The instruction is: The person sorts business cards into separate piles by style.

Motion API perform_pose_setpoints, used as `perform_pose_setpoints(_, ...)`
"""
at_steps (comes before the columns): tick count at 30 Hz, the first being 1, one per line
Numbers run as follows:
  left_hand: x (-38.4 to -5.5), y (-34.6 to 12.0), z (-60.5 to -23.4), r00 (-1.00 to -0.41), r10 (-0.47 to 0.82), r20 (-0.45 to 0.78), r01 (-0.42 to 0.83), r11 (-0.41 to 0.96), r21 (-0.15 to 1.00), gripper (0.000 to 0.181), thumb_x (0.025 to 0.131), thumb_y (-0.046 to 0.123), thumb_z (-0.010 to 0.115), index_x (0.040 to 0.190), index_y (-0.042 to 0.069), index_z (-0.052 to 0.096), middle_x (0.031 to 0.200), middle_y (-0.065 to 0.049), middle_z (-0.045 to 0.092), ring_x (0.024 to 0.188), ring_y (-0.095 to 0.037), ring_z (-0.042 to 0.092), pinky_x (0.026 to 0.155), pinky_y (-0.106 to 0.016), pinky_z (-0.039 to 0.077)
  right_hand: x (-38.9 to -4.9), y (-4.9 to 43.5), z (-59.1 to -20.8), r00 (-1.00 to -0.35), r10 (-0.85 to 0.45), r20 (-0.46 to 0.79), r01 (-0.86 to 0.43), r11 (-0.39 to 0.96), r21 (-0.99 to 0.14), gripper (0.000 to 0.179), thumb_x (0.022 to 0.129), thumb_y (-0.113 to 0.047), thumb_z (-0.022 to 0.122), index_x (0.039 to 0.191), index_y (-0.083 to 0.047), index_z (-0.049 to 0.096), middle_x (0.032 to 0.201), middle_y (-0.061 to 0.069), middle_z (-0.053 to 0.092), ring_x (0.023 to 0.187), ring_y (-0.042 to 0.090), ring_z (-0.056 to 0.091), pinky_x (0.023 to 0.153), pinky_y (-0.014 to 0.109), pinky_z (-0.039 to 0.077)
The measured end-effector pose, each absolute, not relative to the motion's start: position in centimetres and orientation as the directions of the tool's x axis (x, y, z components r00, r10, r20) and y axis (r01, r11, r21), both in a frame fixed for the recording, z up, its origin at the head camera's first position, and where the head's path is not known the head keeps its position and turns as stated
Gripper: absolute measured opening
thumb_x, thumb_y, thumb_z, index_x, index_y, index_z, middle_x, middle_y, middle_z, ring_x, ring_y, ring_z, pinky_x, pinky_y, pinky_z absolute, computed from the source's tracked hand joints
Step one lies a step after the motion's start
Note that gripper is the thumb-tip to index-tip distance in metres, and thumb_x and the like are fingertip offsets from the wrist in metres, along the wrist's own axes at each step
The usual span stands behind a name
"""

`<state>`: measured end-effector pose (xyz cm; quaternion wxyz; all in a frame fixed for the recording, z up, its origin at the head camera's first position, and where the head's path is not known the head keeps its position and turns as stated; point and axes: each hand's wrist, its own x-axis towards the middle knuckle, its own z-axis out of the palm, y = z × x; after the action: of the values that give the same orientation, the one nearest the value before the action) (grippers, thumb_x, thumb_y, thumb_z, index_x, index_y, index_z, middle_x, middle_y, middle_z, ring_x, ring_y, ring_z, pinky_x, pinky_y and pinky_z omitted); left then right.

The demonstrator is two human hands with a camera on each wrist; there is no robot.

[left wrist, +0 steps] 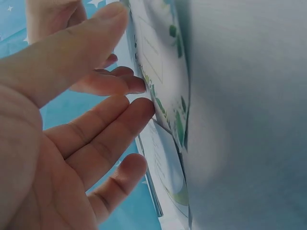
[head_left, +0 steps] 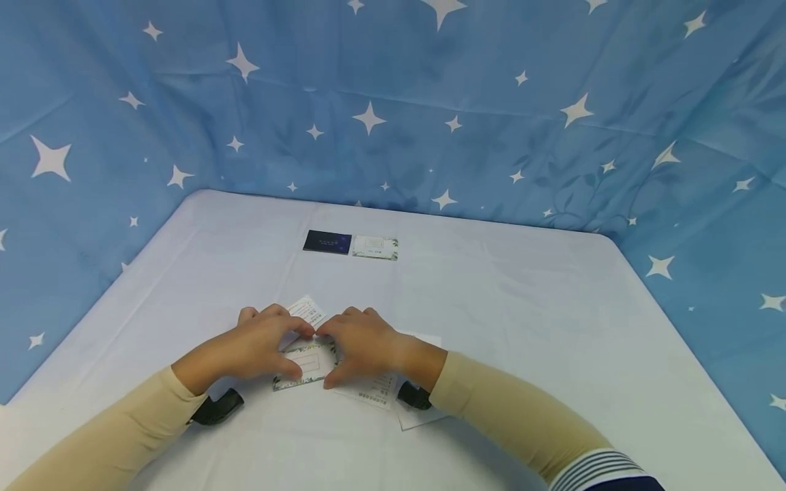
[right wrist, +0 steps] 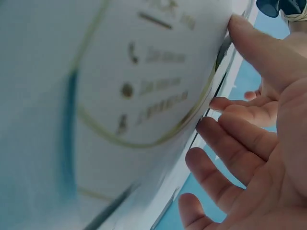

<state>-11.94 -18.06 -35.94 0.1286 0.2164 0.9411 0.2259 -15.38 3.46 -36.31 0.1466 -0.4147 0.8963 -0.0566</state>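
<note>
A white card with a leafy green border (head_left: 310,361) lies on the table between the two hands. My left hand (head_left: 254,348) is at its left side, thumb by the lower edge and fingers reaching over the upper edge. From the right comes my right hand (head_left: 365,341), its thumb low beside the card and its index fingertip meeting the left one above it. In the left wrist view, loosely extended fingers touch the edge of the leafy card (left wrist: 160,52). Close below the right hand, a white card with gold lines and contact icons (right wrist: 148,86) fills the right wrist view.
Behind the hands lies a tilted printed card (head_left: 306,310). More white printed cards (head_left: 368,392) lie partly under the right hand and wrist. Farther back, a dark card (head_left: 327,241) and a leaf-bordered white card (head_left: 375,247) sit side by side. A blue starry curtain (head_left: 393,102) surrounds the table.
</note>
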Motion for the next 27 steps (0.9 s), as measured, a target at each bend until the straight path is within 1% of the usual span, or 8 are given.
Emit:
perform_pose_setpoints(6,-11.6,-18.0,-36.1,-0.876,0.456,-0.157,0.338,0.813,0.475,0.056,0.073,0.031,0.089,0.122,0.014,0.069,0.115,0.007,0.062,0.116,-0.023,0.048,0.089,-0.052,0.023,-15.2,3.2,-36.4,-0.628,-0.745,-0.223,-0.721,0.666,-0.193,0.063,0.082,-0.051,0.080,0.135,-0.024,0.063,0.129,-0.017,0.062,0.117,0.013,0.049,0.095,0.036,0.036)
perform_pose_setpoints(13,-11.6,-17.9,-36.3,-0.876,0.462,-0.140,0.348,0.805,0.480,0.057,0.072,0.035,0.090,0.121,0.015,0.069,0.115,0.008,0.063,0.116,-0.023,0.048,0.086,-0.050,0.023,-15.4,3.4,-36.5,-0.627,-0.751,-0.205,-0.722,0.660,-0.209,0.060,0.083,-0.049,0.079,0.135,-0.023,0.063,0.129,-0.015,0.062,0.116,0.013,0.049,0.097,0.036,0.036)
perform_pose_setpoints(16,-11.6,-17.9,-36.3,-0.879,0.459,-0.129,0.350,0.805,0.479,0.059,0.071,0.038,0.090,0.121,0.016,0.069,0.113,0.010,0.064,0.114,-0.022,0.049,0.085,-0.050,0.023,-15.7,3.8,-36.3,-0.632,-0.753,-0.185,-0.718,0.658,-0.226,0.058,0.084,-0.048,0.078,0.134,-0.022,0.064,0.127,-0.014,0.063,0.117,0.013,0.049,0.097,0.036,0.036)
perform_pose_setpoints(21,-11.7,-17.7,-36.2,-0.887,0.451,-0.099,0.361,0.811,0.459,0.060,0.069,0.040,0.091,0.120,0.017,0.069,0.110,0.011,0.064,0.110,-0.020,0.049,0.085,-0.049,0.023,-16.4,5.1,-35.7,-0.659,-0.738,-0.148,-0.689,0.670,-0.277,0.056,0.085,-0.045,0.077,0.133,-0.019,0.064,0.124,-0.013,0.063,0.118,0.014,0.048,0.099,0.038,0.036)
perform_pose_setpoints(24,-11.8,-17.6,-36.0,-0.889,0.449,-0.085,0.369,0.815,0.447,0.059,0.071,0.039,0.091,0.121,0.017,0.069,0.110,0.009,0.063,0.109,-0.020,0.049,0.085,-0.050,0.024,-16.8,5.9,-35.4,-0.671,-0.727,-0.144,-0.669,0.678,-0.304,0.056,0.085,-0.045,0.077,0.133,-0.018,0.064,0.124,-0.012,0.064,0.119,0.015,0.048,0.101,0.040,0.035)
perform_pose_setpoints(27,-12.2,-17.3,-35.7,-0.893,0.446,-0.058,0.381,0.819,0.429,0.055,0.075,0.036,0.088,0.123,0.017,0.069,0.111,0.005,0.063,0.109,-0.022,0.049,0.085,-0.051,0.025,-17.1,6.6,-35.1,-0.690,-0.712,-0.130,-0.647,0.687,-0.331,0.055,0.085,-0.044,0.077,0.132,-0.018,0.065,0.123,-0.011,0.065,0.118,0.016,0.048,0.102,0.041,0.034)
